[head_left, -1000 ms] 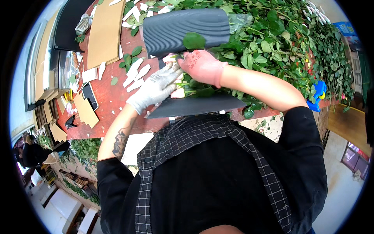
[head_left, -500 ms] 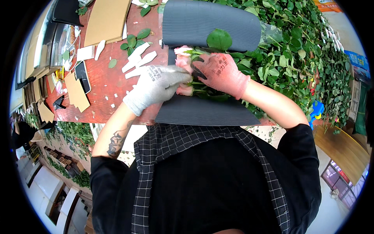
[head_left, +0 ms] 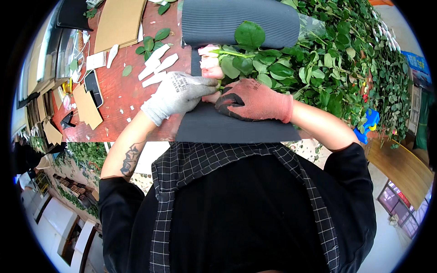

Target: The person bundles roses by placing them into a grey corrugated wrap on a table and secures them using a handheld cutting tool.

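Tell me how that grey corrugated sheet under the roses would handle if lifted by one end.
The grey corrugated sheet looks thin and ribbed, so it is probably light and would likely bend along its ribs rather than stay flat. Rose stems lie on it under the left hand and right hand, so lifting one end would probably tip them off.

left-hand knit glove: light grey
right-hand knit glove: red, black fingertips
ribbed corrugated sheet: dark grey, fine lines
counter: reddish-brown
rose heads: pale pink
leaves: green
shirt: black, thin white check
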Demonstrator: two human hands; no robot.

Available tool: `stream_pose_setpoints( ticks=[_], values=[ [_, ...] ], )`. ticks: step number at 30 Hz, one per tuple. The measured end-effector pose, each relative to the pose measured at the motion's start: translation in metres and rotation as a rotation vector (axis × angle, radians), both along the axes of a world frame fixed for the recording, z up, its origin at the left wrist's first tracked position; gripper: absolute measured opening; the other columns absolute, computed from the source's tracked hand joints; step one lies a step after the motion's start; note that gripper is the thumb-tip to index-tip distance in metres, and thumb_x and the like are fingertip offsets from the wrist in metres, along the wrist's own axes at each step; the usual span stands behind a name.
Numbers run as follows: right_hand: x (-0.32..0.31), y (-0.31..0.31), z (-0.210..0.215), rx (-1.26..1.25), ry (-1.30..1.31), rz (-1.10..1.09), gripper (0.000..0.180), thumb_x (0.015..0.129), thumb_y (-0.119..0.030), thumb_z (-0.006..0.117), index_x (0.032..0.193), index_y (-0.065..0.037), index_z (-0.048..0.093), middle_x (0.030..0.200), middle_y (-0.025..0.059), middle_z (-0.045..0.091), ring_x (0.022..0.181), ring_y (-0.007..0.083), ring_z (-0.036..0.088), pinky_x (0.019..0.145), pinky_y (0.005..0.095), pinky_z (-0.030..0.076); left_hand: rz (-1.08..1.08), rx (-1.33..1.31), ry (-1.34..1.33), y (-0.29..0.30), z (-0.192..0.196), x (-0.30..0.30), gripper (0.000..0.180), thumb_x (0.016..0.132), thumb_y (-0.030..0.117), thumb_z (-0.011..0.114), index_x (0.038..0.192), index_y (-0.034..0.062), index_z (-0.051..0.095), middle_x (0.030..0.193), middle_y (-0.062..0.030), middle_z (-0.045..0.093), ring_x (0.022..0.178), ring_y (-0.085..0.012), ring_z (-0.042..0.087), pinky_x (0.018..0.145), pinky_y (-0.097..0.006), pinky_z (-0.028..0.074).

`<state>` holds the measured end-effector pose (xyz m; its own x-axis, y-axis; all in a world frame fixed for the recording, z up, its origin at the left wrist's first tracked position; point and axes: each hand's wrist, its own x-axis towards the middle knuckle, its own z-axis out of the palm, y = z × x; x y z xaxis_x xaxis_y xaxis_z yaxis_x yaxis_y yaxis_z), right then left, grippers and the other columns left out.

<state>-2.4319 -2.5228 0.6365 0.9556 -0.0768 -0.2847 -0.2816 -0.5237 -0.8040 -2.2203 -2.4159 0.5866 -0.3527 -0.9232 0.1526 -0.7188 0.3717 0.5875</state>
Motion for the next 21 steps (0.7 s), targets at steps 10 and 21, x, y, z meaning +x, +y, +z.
stream_pose_setpoints(
  ticks=[10, 21],
  values=[
    [-0.002, 0.008, -0.003, 0.128, 0.038, -0.046, 0.037, 0.085, -0.026, 0.052, 0.119, -0.016, 0.061, 0.097, 0.0132, 0.063, 0.096, 0.0323, 0.059, 0.089, 0.0404, 0.044, 0.041, 0.033, -0.082, 0.010, -0.017, -0.001, 0.034, 0.077, 0.013, 0.055, 0.107, 0.0237, 0.067, 0.095, -0.0037, 0.069, 0.068, -0.0265, 0.065, 0.062, -0.035, 0.053],
    [0.021, 0.003, -0.014, -0.597, 0.079, 0.211, 0.021, 0.073, -0.027, 0.068, 0.079, -0.007, 0.068, 0.079, 0.0102, 0.065, 0.078, 0.0269, 0.066, 0.065, 0.0393, 0.052, -0.109, 0.018, -0.251, 0.001, 0.000, 0.003, 0.035, 0.077, 0.013, 0.057, 0.111, 0.0202, 0.064, 0.099, -0.0005, 0.064, 0.079, -0.0257, 0.063, 0.068, -0.036, 0.051]
  ],
)
